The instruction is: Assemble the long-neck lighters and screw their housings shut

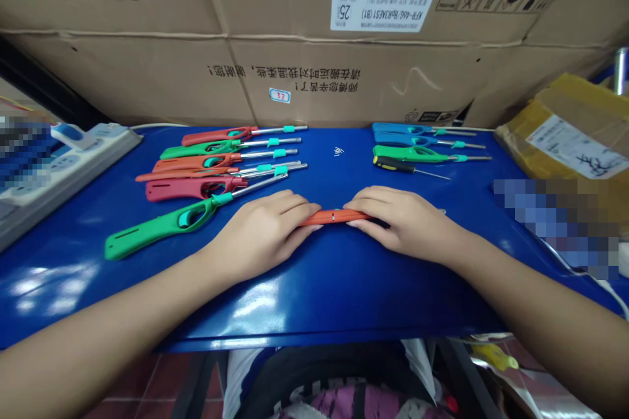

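Note:
An orange long-reach lighter [339, 216] is held level above the blue tabletop, its narrow edge facing me. My left hand [268, 226] grips one end, fingers closed over it. The other end sits in my right hand [403, 219], pinched between thumb and fingers; a bit of metal tip shows past that hand. Most of the lighter is hidden by my fingers. Just left of my left hand lies a green lighter [147, 232] with a metal nozzle. Beyond my right hand rests a black and yellow screwdriver [393, 163].
Several red, orange and green lighters [196, 190] lie in a row at left. Two blue lighters [400, 134] and a green one [410, 154] lie at right. A cardboard wall [295, 13] closes the back. A power strip [69, 170] and a taped box [545, 124] flank the table.

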`<action>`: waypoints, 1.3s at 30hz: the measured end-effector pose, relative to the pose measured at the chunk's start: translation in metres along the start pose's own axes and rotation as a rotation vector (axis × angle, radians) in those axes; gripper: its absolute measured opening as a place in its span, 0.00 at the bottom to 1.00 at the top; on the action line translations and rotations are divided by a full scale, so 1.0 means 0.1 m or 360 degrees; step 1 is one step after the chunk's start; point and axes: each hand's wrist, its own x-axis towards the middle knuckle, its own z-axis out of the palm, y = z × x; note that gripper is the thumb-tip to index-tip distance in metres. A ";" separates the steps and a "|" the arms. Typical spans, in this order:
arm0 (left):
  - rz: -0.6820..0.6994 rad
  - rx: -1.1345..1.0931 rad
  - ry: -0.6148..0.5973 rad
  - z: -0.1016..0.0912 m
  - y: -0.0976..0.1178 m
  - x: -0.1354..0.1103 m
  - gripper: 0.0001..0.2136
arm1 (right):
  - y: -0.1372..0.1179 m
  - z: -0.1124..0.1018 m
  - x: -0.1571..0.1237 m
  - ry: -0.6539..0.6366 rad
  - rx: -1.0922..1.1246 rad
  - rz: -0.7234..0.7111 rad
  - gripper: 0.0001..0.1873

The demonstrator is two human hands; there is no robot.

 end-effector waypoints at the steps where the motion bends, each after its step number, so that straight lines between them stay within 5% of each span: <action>1: -0.0008 -0.0036 -0.0005 0.00 0.01 0.00 0.12 | 0.00 0.00 0.00 0.0009 0.0062 -0.0011 0.14; 8: -0.0069 -0.0154 -0.0069 -0.01 0.06 0.00 0.12 | 0.01 0.02 0.01 0.0035 0.0203 -0.0075 0.12; 14: -0.0115 -0.0201 -0.0071 -0.04 0.01 0.02 0.12 | 0.04 -0.02 0.00 0.0144 0.0165 0.0103 0.17; 21: -0.0175 -0.0329 -0.0070 -0.10 0.01 0.03 0.11 | 0.05 -0.12 -0.02 -0.0006 0.0217 0.0112 0.11; 26: -0.0831 -0.1267 -0.0179 -0.07 0.05 0.10 0.14 | 0.04 -0.10 -0.02 0.0048 0.0167 0.0202 0.14; 31: -0.1389 -0.2148 -0.0223 -0.01 0.12 0.17 0.18 | 0.01 -0.04 -0.03 0.0057 0.0007 0.0012 0.31; 34: -0.1266 -0.2033 -0.0135 0.00 0.14 0.16 0.22 | 0.01 -0.03 -0.02 0.0075 -0.0012 -0.0076 0.22; 39: -0.0533 -0.1074 0.0215 0.01 0.17 0.09 0.17 | -0.01 -0.04 -0.01 0.0167 0.0078 -0.0068 0.18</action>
